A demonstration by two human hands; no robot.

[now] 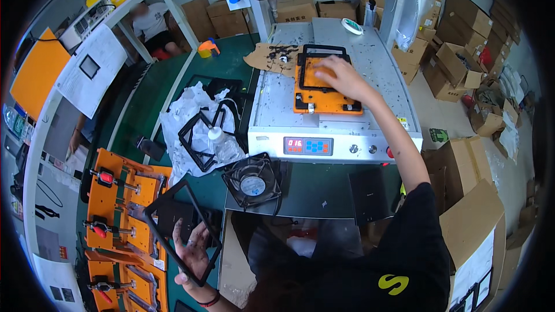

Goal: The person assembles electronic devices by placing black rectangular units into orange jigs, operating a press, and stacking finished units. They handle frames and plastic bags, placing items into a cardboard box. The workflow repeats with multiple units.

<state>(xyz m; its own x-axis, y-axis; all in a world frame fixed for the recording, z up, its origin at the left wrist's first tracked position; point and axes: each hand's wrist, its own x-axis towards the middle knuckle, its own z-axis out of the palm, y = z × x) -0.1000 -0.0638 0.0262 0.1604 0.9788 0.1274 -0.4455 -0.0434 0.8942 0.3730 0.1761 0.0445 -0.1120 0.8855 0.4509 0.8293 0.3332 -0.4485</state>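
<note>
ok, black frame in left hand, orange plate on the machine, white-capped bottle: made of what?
Black frame: probably moulded plastic, low sheen, thin even bars; painted metal possible. Orange plate: flat, uniform orange; plastic or coated metal, can't tell. Bottle: likely clear plastic, translucent walls, opaque white cap.

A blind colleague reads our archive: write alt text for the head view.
A person's left hand holds a black rectangular frame at lower left, while the right hand reaches over an orange fixture on a grey-white machine. A black fan sits in front of the machine.
</note>
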